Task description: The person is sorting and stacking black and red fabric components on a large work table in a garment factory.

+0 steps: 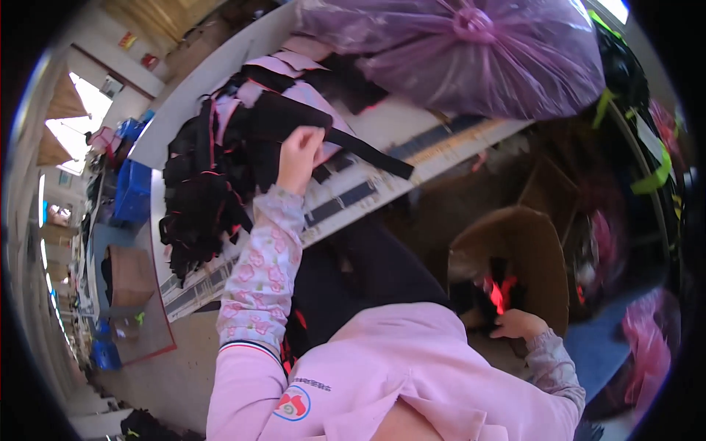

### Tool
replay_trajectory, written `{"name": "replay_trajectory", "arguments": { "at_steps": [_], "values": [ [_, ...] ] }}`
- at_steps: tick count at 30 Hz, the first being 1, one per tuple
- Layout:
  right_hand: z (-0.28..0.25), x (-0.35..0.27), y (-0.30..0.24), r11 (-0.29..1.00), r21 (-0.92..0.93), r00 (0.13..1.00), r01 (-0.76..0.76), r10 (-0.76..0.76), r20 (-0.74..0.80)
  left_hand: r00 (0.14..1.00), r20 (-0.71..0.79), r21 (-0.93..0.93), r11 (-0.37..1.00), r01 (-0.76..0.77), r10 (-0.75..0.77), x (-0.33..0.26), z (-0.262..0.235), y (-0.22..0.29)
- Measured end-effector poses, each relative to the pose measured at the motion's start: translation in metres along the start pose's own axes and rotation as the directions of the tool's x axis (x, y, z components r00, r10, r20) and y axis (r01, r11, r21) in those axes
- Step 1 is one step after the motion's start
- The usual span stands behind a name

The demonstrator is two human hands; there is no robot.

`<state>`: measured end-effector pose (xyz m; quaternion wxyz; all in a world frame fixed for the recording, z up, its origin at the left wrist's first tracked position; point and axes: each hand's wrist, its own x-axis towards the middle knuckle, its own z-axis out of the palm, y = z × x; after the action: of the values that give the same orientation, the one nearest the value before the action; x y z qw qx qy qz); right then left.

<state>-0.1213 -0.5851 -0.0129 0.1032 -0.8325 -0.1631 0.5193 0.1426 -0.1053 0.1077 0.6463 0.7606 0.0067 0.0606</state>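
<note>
Our left hand (300,151) was closed on a black fabric strip (368,153) over the pile of black and pink pieces (220,169) on the far table (412,125). Our right hand (518,323), fingers curled, reached down into the cardboard box (529,242) at right, touching dark cloth there.

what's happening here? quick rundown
A person in a pink top works at a white table piled with black and pink fabric pieces. The left hand is up on the table, gripping a black fabric strip that trails off to the right. The right hand reaches down into a brown cardboard box beside the table, touching dark pieces with red trim inside. A big tied purple plastic bag sits at the table's far end.
</note>
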Motion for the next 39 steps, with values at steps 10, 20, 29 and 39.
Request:
{"name": "replay_trajectory", "arguments": {
  "at_steps": [10,20,29,39],
  "values": [
    [-0.316,0.222,-0.294,0.768,0.107,0.251,0.632,-0.072,-0.965,0.963,-0.249,0.346,0.938,-0.012,0.104,-0.043,-0.078,-0.067],
    [-0.388,0.147,-0.345,0.663,-0.576,0.015,0.478,-0.662,-0.749,0.805,-0.042,0.891,0.388,-0.238,0.592,-0.037,-0.110,0.037],
    [-0.395,0.055,-0.333,0.549,-0.827,-0.241,0.116,-0.792,-0.560,0.991,-0.045,0.111,0.987,-0.120,0.125,-0.015,-0.046,-0.020],
    [-0.207,0.179,-0.245,0.759,-0.466,0.318,0.454,-0.627,-0.711,0.945,-0.087,0.599,0.775,-0.204,0.316,-0.091,0.006,-0.096]
  ]
}}
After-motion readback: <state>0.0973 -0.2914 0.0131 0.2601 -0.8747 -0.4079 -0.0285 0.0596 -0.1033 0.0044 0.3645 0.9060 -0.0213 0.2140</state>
